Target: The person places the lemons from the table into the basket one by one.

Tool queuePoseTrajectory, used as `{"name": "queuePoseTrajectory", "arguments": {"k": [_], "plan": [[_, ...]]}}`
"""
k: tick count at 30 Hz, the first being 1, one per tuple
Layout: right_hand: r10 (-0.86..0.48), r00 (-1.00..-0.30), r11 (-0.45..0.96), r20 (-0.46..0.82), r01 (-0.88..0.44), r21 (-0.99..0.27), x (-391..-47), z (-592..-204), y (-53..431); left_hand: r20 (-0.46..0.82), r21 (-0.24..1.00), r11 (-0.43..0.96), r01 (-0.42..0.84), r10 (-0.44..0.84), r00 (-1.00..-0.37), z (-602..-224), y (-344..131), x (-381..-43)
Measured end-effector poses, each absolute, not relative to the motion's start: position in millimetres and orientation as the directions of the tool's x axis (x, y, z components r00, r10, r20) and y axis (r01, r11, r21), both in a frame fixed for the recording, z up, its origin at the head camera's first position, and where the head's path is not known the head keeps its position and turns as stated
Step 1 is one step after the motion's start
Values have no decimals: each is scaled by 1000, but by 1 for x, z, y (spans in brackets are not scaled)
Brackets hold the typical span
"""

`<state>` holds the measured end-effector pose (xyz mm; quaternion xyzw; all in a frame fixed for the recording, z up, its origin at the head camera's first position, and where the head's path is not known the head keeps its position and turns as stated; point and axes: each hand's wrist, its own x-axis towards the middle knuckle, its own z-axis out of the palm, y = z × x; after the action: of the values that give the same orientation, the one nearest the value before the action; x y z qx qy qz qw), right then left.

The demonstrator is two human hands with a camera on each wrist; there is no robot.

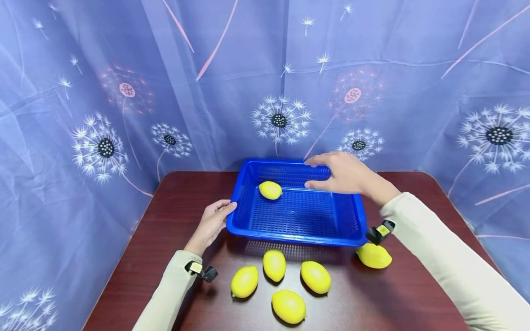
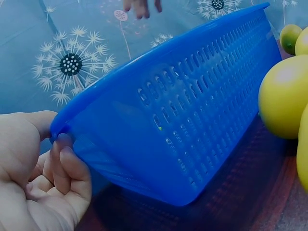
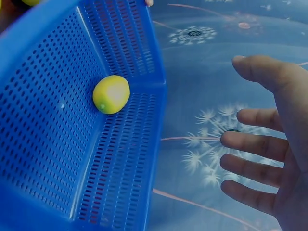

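Observation:
A blue plastic basket (image 1: 294, 241) with slotted walls stands toward the back of the table. My left hand (image 1: 213, 223) pinches its left rim, thumb on top and fingers curled below, as the left wrist view shows. Inside, near the back left, lies one yellow lemon (image 1: 270, 190). My right hand (image 1: 345, 174) hovers over the basket's back right part, fingers spread and holding nothing. In the right wrist view those fingers (image 3: 255, 144) are apart from the basket wall.
In front of the basket lie several lemons (image 1: 289, 306) on the dark red wooden table (image 1: 178, 202). Another lemon (image 1: 374, 256) is by the basket's front right corner, under the right forearm. A blue dandelion-print curtain (image 1: 232, 115) hangs behind the table.

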<state>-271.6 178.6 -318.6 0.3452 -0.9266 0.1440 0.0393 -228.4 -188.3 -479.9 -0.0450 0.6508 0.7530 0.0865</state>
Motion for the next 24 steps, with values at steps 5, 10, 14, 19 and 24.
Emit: {"name": "queuePoseTrajectory", "arguments": {"k": [5,10,14,19,24], "plan": [[-587,-777,742,228,-629,-233,-243,-318,199,-176,971,-154,-185,67,-982,-480,-190,-227],[-539,-801,764,261,-595,-249,-213,-320,219,-175,971,-155,-184,72,-982,-479,-189,-227],[-491,-815,776,309,-570,-271,-190,-328,235,-180,971,-145,-189,72,-981,-479,-188,-227],[-446,-806,763,390,-570,-305,-171,-340,250,-175,973,-142,-184,74,-982,-481,-188,-226],[-362,-824,780,436,-524,-342,-154,-355,267,-177,972,-145,-188,81,-981,-483,-189,-227]]}}
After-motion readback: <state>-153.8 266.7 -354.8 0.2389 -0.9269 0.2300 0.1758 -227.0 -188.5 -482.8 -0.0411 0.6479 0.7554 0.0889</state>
